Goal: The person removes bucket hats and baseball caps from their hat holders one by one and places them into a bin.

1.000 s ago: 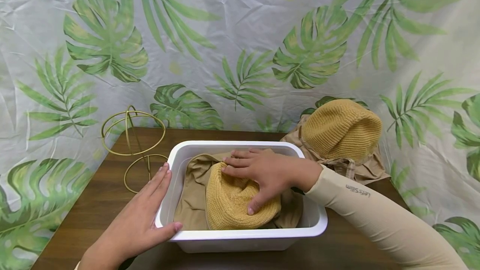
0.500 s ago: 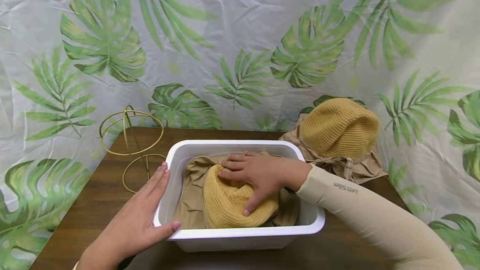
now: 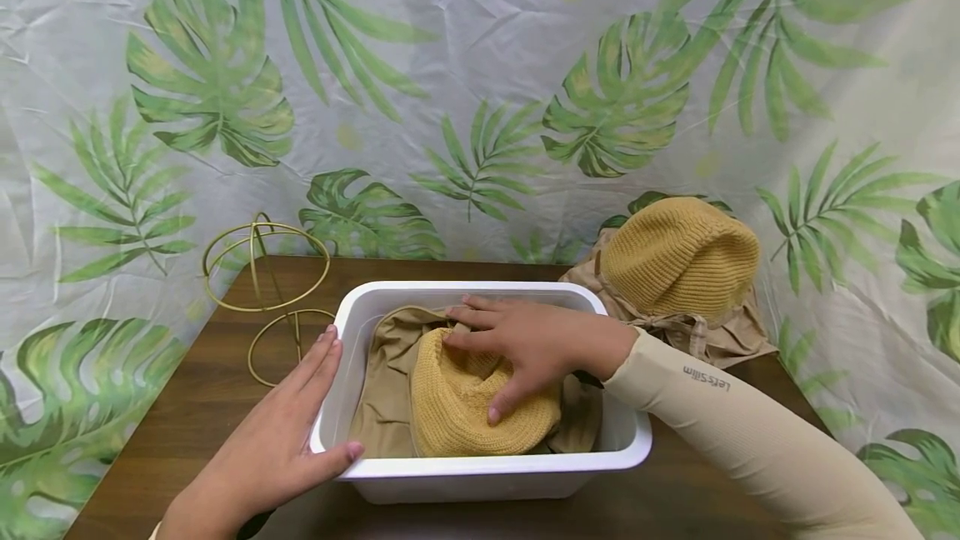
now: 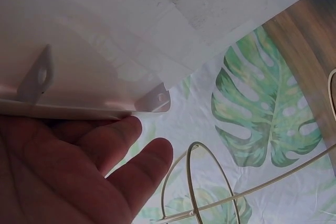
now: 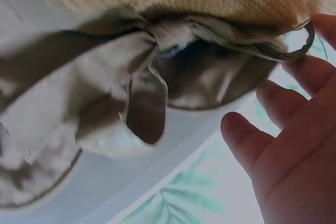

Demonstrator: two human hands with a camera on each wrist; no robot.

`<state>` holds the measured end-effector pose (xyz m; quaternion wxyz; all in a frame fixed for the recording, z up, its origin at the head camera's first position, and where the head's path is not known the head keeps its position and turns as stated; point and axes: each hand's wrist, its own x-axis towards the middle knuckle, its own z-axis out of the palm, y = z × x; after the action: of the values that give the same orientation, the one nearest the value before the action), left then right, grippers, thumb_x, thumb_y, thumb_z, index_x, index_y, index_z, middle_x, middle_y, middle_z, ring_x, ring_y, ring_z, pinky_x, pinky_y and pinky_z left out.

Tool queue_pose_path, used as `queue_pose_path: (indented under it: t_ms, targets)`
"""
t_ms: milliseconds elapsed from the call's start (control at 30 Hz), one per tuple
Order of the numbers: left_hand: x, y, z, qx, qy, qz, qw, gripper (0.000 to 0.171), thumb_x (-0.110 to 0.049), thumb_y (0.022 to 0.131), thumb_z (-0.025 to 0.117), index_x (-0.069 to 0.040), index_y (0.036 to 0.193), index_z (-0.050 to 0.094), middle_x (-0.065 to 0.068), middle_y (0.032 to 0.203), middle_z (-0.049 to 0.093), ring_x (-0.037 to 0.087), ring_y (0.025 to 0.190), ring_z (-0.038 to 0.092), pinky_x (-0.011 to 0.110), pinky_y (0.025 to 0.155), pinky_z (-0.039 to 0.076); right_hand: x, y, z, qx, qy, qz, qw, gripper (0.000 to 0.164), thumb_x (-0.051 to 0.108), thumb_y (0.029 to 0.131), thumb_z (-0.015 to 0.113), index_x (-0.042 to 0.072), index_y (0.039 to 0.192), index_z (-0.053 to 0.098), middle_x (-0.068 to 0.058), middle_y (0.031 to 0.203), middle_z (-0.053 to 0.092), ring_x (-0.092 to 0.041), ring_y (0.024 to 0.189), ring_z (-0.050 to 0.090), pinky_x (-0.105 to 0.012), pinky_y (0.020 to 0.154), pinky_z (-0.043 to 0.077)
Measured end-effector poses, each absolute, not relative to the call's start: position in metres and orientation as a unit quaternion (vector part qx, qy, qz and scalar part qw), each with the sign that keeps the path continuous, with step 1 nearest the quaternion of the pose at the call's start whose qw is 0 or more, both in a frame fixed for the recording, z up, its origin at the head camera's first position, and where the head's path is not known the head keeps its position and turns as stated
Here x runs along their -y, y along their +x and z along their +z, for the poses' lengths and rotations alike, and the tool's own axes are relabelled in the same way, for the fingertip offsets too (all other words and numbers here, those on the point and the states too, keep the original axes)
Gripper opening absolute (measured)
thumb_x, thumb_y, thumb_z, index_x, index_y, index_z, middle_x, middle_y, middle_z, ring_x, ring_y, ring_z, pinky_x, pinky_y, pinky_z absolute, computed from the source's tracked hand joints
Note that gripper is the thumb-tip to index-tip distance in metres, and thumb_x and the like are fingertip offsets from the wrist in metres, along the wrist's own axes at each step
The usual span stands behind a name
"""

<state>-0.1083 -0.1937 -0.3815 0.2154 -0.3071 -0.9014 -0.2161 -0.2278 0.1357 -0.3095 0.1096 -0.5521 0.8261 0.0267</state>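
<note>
A pale cloth backdrop (image 3: pixel 480 40) printed with green leaves hangs behind a brown wooden desk (image 3: pixel 187 407). On the desk, a white bin (image 3: pixel 480 468) lies with its long axis running left to right, and inside it a yellow knitted hat (image 3: pixel 457 423) rests amid tan cloth (image 3: pixel 384 423). The hat lies directly under the right hand (image 3: pixel 536 348), which is the nearer; its visible part is slightly wider from side to side, although the fingers hide some of it. The right hand's grip is spread, thumb on the near part of the knit and fingers towards the far side; in the right wrist view, fingertips lie at a loop of the tan bow (image 5: pixel 173 35). The left hand (image 3: pixel 273 436) rests at the bin's left end, its grip spread with fingers along the outer wall. A second yellow hat (image 3: pixel 678 261) sits at the desk's far right, a gold wire stand (image 3: pixel 260 309) at the left. Legible writing: "Let'sSlim" on the right sleeve (image 3: pixel 750 432), upside down to the head camera.
</note>
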Motion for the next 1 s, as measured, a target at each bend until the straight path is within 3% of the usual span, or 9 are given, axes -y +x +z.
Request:
queue_pose_path:
  t_ms: [267, 533, 1000]
  targets:
    - [0.193, -0.109, -0.381, 0.902, -0.306, -0.215, 0.215, 0.1, -0.051, 0.079, 0.074, 0.01, 0.148, 0.036, 0.021, 0.158, 0.029, 0.028, 0.146, 0.028, 0.012, 0.113, 0.01, -0.153, -0.231, -0.287, -0.841, -0.537, -0.015, 0.065, 0.095, 0.073, 0.083, 0.058, 0.016, 0.156, 0.034, -0.008, 0.164, 0.018, -0.029, 0.151, 0.01, -0.05, 0.118, 0.02]
    - [0.194, -0.108, -0.381, 0.902, -0.308, -0.211, 0.217, 0.1, -0.052, 0.079, 0.074, 0.011, 0.148, 0.036, 0.022, 0.158, 0.029, 0.029, 0.146, 0.028, 0.014, 0.114, 0.01, -0.184, -0.24, -0.267, -0.842, -0.531, -0.098, -0.015, 0.075, 0.041, 0.089, 0.072, 0.005, 0.149, 0.045, -0.013, 0.16, 0.029, -0.031, 0.148, 0.022, -0.052, 0.115, 0.026]
    - [0.193, -0.106, -0.377, 0.912, -0.306, -0.168, 0.215, 0.101, -0.057, 0.081, 0.07, 0.011, 0.147, 0.036, 0.024, 0.157, 0.03, 0.037, 0.145, 0.028, 0.02, 0.117, 0.0, -0.242, -0.237, -0.259, -0.858, -0.477, -0.158, -0.11, 0.063, 0.02, 0.087, 0.077, 0.003, 0.143, 0.053, -0.015, 0.155, 0.038, -0.036, 0.143, 0.033, -0.055, 0.106, 0.037]
